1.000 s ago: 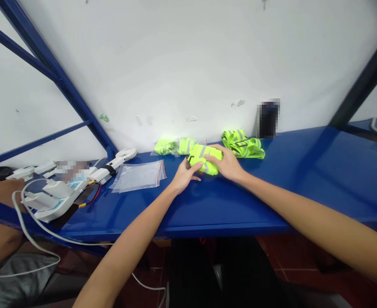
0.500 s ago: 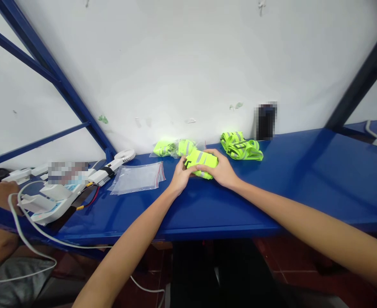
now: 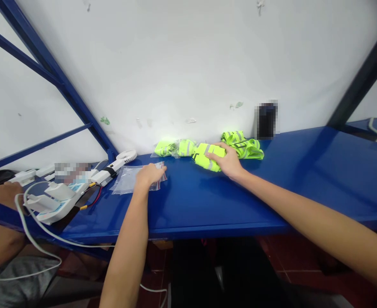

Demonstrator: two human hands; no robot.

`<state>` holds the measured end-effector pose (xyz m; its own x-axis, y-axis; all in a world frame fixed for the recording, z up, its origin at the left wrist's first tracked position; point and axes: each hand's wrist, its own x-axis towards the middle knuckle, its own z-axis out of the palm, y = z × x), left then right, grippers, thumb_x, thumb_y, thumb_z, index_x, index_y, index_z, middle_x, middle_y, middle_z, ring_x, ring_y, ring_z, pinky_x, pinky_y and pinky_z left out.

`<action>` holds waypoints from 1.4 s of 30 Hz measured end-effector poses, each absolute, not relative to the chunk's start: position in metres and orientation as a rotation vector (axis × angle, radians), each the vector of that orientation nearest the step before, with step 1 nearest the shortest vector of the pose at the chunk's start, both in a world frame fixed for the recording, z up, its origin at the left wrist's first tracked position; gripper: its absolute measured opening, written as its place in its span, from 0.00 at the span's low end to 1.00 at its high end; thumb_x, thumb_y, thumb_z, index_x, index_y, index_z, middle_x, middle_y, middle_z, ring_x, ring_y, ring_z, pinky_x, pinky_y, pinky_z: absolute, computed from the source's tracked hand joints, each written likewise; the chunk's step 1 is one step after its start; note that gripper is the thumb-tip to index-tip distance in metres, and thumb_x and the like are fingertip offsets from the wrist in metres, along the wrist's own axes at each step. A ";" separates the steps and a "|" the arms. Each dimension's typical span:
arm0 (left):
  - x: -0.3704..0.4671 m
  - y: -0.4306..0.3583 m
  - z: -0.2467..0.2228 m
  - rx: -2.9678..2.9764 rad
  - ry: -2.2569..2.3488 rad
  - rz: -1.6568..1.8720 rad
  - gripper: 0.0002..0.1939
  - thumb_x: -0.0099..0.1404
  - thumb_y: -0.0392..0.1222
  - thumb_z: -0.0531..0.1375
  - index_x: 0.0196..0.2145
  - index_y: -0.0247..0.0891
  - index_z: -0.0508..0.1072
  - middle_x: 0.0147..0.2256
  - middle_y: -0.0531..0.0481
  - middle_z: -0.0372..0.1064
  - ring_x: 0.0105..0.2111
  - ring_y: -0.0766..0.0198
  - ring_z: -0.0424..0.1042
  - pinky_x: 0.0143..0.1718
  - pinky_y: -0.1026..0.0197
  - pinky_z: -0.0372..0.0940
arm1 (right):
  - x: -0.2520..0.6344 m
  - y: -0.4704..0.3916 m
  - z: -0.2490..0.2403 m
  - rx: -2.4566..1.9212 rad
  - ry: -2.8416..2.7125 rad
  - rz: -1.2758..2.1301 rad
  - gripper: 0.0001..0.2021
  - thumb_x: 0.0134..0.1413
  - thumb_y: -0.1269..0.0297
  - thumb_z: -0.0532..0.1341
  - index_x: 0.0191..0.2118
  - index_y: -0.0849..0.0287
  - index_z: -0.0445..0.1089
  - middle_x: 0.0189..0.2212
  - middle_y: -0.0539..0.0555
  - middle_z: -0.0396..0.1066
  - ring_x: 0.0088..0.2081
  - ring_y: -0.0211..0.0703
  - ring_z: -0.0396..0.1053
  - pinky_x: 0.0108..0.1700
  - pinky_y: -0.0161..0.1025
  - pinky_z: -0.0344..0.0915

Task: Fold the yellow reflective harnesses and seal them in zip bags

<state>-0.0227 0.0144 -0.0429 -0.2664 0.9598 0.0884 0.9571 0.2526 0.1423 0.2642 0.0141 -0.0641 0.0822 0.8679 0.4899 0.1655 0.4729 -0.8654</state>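
Right hand [image 3: 230,164]: one, part-closed around one neon bundle [image 3: 206,161], now held single-handed near the tabletop [image 3: 214,209]'s back edge. Left hand [image 3: 149,174]: one, moved from bundle to clear bags [image 3: 123,179], at least two, left of centre; fingers curled, grip unclear. Back edge: two bagged bundles [image 3: 185,147]; loose neon pieces [image 3: 248,149], apparently two.

Right hand [image 3: 228,160]: grips a folded neon-yellow reflective garment [image 3: 207,157] above the blue tabletop [image 3: 194,205].
Left hand [image 3: 150,174]: over the clear zip bags [image 3: 122,179], fingers at their red-striped end – grip unclear.
Along wall [image 3: 188,77]: two bagged neon bundles [image 3: 172,147]; to their right, loose neon garments [image 3: 243,146], then a pixelated dark object [image 3: 265,121].
Left end: white handheld fan [image 3: 126,155], power strip [image 3: 60,210] with plugs – another person's hand [image 3: 5,193] nearby.
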 end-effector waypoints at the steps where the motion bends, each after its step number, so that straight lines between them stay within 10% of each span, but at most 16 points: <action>1: -0.029 0.017 -0.043 1.889 2.429 0.155 0.25 0.57 0.61 0.54 0.35 0.34 0.75 0.40 0.30 0.75 0.43 0.39 0.73 0.38 0.52 0.64 | 0.262 0.014 -0.064 -0.964 -1.394 0.722 0.22 0.41 0.52 0.69 0.41 0.59 0.73 0.34 0.53 0.75 0.35 0.47 0.71 0.38 0.41 0.67; 6: -0.030 0.018 -0.044 2.037 2.287 0.168 0.18 0.62 0.50 0.50 0.33 0.39 0.76 0.37 0.38 0.77 0.43 0.47 0.74 0.39 0.56 0.64 | 0.253 0.010 -0.062 -0.863 -1.236 0.984 0.21 0.37 0.54 0.71 0.40 0.59 0.72 0.32 0.52 0.74 0.32 0.44 0.72 0.34 0.39 0.69; 12: -0.033 0.013 -0.043 1.879 2.504 0.155 0.34 0.60 0.65 0.48 0.42 0.32 0.75 0.47 0.26 0.71 0.47 0.35 0.71 0.41 0.47 0.64 | 0.253 0.007 -0.061 -0.820 -1.182 1.095 0.21 0.36 0.57 0.72 0.39 0.59 0.72 0.32 0.53 0.75 0.32 0.44 0.73 0.34 0.39 0.70; 17: -0.042 0.016 -0.044 1.972 2.351 0.157 0.22 0.63 0.53 0.49 0.32 0.35 0.75 0.40 0.31 0.75 0.43 0.42 0.74 0.37 0.54 0.63 | 0.251 0.004 -0.059 -0.825 -1.189 1.101 0.21 0.36 0.58 0.72 0.39 0.59 0.73 0.32 0.52 0.75 0.32 0.43 0.73 0.35 0.39 0.70; 24: 0.011 0.010 -0.048 2.400 1.565 1.115 0.19 0.68 0.51 0.47 0.29 0.37 0.69 0.23 0.52 0.66 0.25 0.65 0.64 0.30 0.64 0.57 | 0.246 0.003 -0.064 -0.674 -1.311 1.335 0.25 0.36 0.58 0.72 0.44 0.58 0.70 0.37 0.53 0.76 0.36 0.44 0.74 0.40 0.42 0.71; 42: 0.045 0.003 -0.067 2.223 1.414 1.613 0.16 0.62 0.48 0.58 0.21 0.37 0.68 0.18 0.54 0.63 0.20 0.68 0.61 0.25 0.64 0.57 | 0.258 -0.008 -0.056 -0.860 -1.686 0.385 0.20 0.47 0.57 0.67 0.47 0.56 0.72 0.43 0.53 0.75 0.42 0.49 0.73 0.47 0.43 0.65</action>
<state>0.0450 0.0028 -0.0668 0.0362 0.6855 0.7272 0.6312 -0.5798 0.5152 0.2584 -0.0084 -0.0559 -0.0846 0.7123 0.6968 0.3392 0.6781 -0.6520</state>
